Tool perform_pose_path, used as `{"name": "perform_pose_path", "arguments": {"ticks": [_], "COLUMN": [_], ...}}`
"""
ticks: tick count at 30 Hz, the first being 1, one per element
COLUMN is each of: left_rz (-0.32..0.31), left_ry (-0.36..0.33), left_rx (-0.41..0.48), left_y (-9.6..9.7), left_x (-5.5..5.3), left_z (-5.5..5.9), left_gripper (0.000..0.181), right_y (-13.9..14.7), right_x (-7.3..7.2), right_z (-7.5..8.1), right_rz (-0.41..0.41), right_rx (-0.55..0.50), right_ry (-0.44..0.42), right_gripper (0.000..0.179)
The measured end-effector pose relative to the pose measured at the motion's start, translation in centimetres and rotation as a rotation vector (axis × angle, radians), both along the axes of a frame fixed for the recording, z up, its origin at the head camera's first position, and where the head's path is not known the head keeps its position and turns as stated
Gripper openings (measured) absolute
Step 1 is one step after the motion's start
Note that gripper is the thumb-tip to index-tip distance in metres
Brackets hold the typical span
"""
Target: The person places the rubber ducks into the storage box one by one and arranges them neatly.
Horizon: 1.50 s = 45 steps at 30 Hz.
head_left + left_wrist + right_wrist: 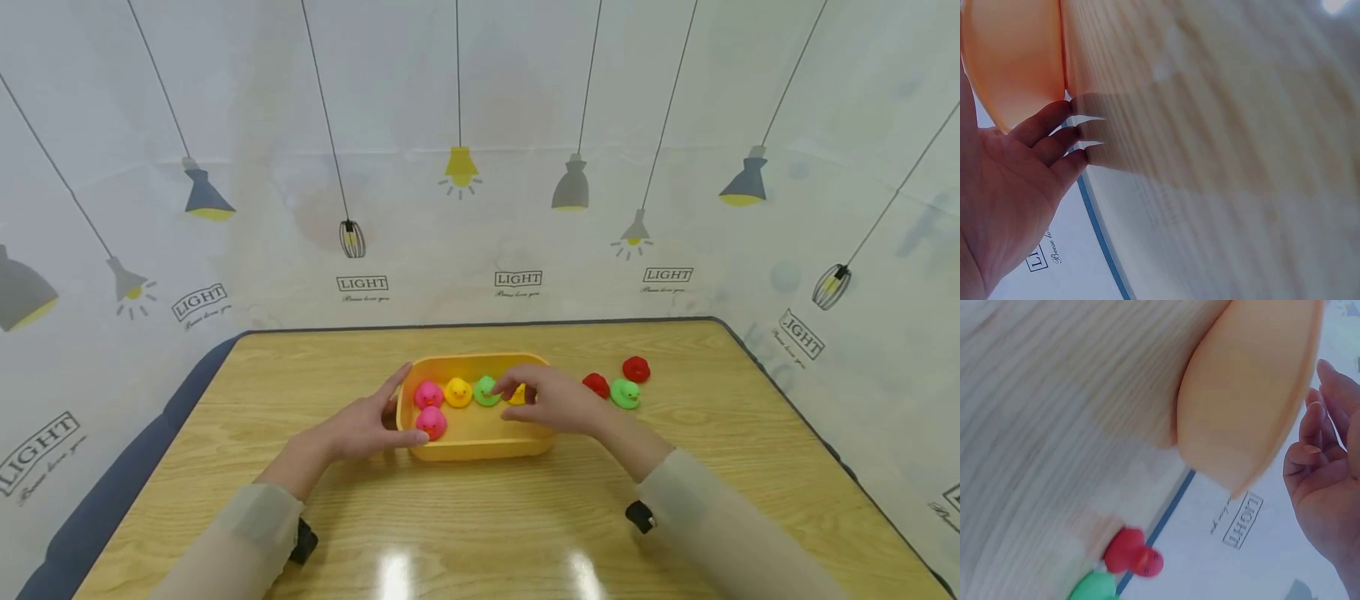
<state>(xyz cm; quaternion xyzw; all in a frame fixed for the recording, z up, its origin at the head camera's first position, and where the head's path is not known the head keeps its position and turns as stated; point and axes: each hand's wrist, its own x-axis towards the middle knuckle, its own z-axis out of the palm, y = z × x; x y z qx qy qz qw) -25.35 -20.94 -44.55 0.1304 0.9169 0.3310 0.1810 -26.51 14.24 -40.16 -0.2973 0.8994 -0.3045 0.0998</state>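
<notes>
- Five toy ducks (pixel 458 392) are sitting in the yellow tray (pixel 480 451), probably light, soft, best pinched round the body.
- The left hand (pixel 363 427) is resting, spread, against the tray's end; the right hand (pixel 558 399) is hovering, fingers parted, seemingly empty.
- The wooden table (pixel 480 525) is gleaming before a lamp-printed backdrop (pixel 408 100).
</notes>
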Motion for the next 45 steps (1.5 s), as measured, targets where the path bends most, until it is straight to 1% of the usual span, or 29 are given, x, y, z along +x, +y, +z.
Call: {"name": "perform_pose_path", "arguments": {"ticks": [4, 6, 8, 11, 16, 19, 22, 25, 30, 33, 37, 41, 45], "left_rz": [0.006, 0.009, 0.016, 0.013, 0.013, 0.013, 0.004, 0.013, 0.021, 0.016, 0.017, 0.006, -0.005], "left_ry": [-0.001, -0.001, -0.005, -0.005, -0.011, -0.009, -0.001, -0.007, -0.013, -0.012, -0.014, 0.002, 0.013], "left_rx": [-0.004, -0.005, -0.007, -0.013, -0.012, -0.01, -0.013, -0.015, -0.014, -0.011, -0.009, -0.017, -0.021], "left_y": [0.0, 0.0, 0.0, 0.0, 0.0, 0.1, 0.0, 0.0, 0.0, -0.1, -0.1, -0.1, -0.1], "left_x": [0.0, 0.0, -0.1, -0.2, -0.2, -0.2, -0.2, -0.2, -0.1, -0.1, -0.2, -0.2, -0.2], "left_z": [-0.1, -0.1, -0.2, -0.4, -0.4, -0.3, -0.3, -0.3, -0.2, -0.2, -0.3, -0.3, -0.2], "left_gripper": [0.124, 0.124, 0.123, 0.125, 0.125, 0.125, 0.124, 0.124, 0.124, 0.124, 0.125, 0.125, 0.125], "right_y": [2.2, 3.3, 4.3, 6.0, 8.8, 10.6, 12.4, 14.1, 16.5, 17.6, 19.0, 20.3, 21.1], "right_x": [0.4, 0.5, 0.6, 0.9, 1.4, 1.7, 1.9, 2.0, 2.3, 2.3, 1.9, 1.2, 0.3], "right_z": [0.3, 0.2, 0.1, -0.1, -0.5, -0.8, -1.3, -1.9, -2.6, -2.9, -3.2, -3.5, -3.7], "right_rz": [-0.008, -0.012, -0.022, -0.045, -0.113, -0.146, -0.164, -0.185, -0.227, -0.238, -0.273, -0.314, -0.332], "right_rx": [-0.028, -0.038, -0.05, -0.068, -0.047, -0.043, -0.055, -0.059, -0.057, -0.064, -0.055, -0.021, -0.007], "right_ry": [0.04, 0.066, 0.073, 0.068, 0.072, 0.07, 0.049, 0.033, 0.041, 0.041, 0.038, 0.052, 0.048], "right_gripper": [0.032, 0.031, 0.031, 0.031, 0.031, 0.027, 0.025, 0.026, 0.027, 0.027, 0.029, 0.033, 0.036]}}
